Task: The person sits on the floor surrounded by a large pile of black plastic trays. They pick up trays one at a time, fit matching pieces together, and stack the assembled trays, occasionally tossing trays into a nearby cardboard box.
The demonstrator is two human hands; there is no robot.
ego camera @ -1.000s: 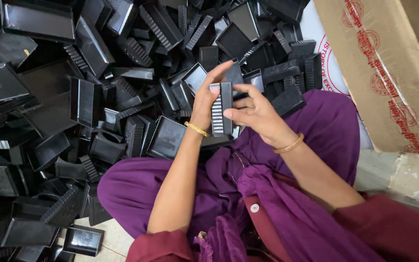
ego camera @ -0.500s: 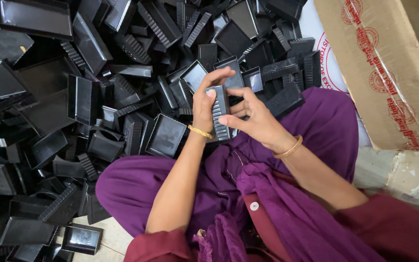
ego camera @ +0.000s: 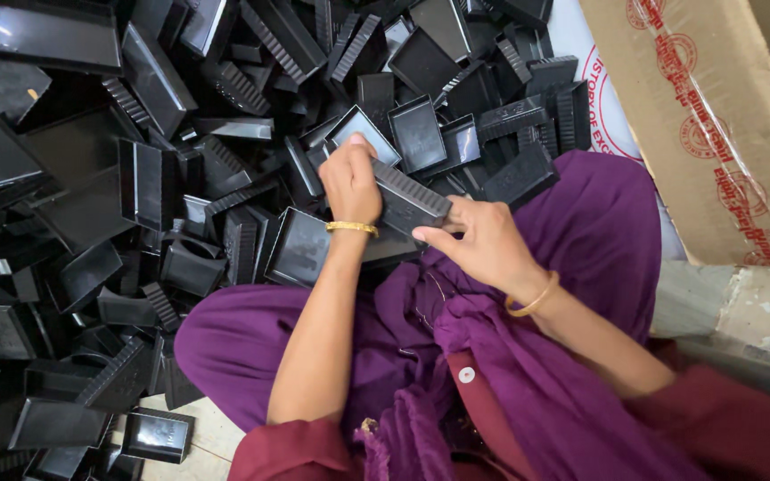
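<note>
A black ribbed plastic part [ego camera: 410, 198], oblong with a row of ridges along its upper face, is held between both hands just above the person's lap, at the near edge of a big heap of like pieces. The left hand [ego camera: 349, 183] grips its far end, fingers curled shut over it and knuckles turned up. The right hand [ego camera: 485, 242] takes the near end, thumb pressed along the side and fingers folded under the part, so only the thumb and the back of the hand show. Each wrist carries a gold bangle [ego camera: 352, 227].

Directly under the part lies a shallow black tray [ego camera: 298, 248] with a raised rim, its near corner hidden by the left forearm. Just past the left hand's fingers sit several more open trays [ego camera: 419, 134], tilted against each other. The rest of the heap of black plastic parts [ego camera: 135, 178] spreads across the floor to the left and to the far side, trays and ribbed covers mixed at all angles, some overlapping the purple cloth [ego camera: 581, 232] draped over the person's knees. One small tray [ego camera: 157, 435] lies apart on the pale floor [ego camera: 216, 436] by the left knee. A cardboard box [ego camera: 706, 125] sealed with printed tape stands to the right, well apart from the hands.
</note>
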